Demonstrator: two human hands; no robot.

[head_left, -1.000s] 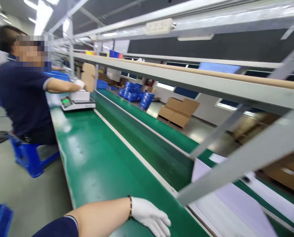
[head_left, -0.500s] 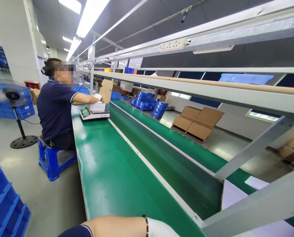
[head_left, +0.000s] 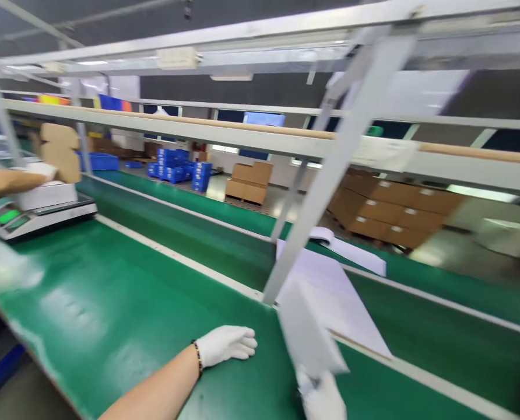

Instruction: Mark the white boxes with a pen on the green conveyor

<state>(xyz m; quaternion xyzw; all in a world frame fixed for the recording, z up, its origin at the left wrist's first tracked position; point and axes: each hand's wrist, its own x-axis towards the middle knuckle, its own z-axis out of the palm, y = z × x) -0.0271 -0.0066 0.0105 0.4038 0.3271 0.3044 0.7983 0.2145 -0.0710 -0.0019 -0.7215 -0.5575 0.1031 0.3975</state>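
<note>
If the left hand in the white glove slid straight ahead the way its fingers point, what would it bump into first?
The left hand lies flat on the green table, fingers pointing right. Going straight on, it would probably meet the white sheet that the right hand holds up, though depth is blurry.

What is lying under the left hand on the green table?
Under the left hand, which rests flat in a white glove, only the bare green table shows around it. Whether anything small lies beneath the palm cannot be seen, because the hand covers it.
</note>
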